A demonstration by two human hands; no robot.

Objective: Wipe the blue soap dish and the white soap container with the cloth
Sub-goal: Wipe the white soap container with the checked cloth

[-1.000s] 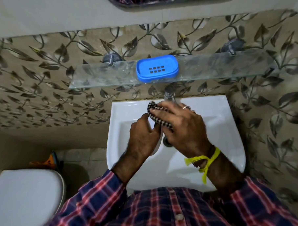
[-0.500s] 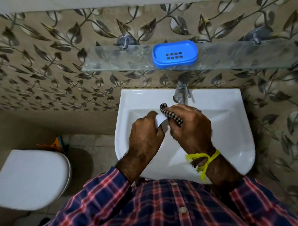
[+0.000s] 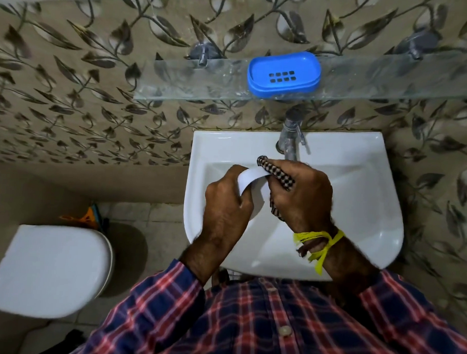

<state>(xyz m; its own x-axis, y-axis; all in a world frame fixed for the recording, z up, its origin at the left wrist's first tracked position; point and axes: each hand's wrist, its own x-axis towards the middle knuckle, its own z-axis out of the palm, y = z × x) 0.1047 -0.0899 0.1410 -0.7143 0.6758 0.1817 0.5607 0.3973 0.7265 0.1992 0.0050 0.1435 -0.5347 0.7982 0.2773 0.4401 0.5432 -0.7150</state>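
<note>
Over the sink [image 3: 360, 182], the left hand [image 3: 226, 203] is gripping the white soap container [image 3: 249, 177] while the right hand [image 3: 301, 196] is rubbing it with the clutched cloth [image 3: 276, 173] — the blue soap dish [image 3: 283, 73] is sitting on the glass shelf [image 3: 193, 81], likely next.

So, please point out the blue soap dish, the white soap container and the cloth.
blue soap dish [image 3: 283, 73]: head view, middle of its tray.
white soap container [image 3: 249, 177]: head view, curved white wall.
cloth [image 3: 276, 172]: head view, checked fold by the fingers.
</note>
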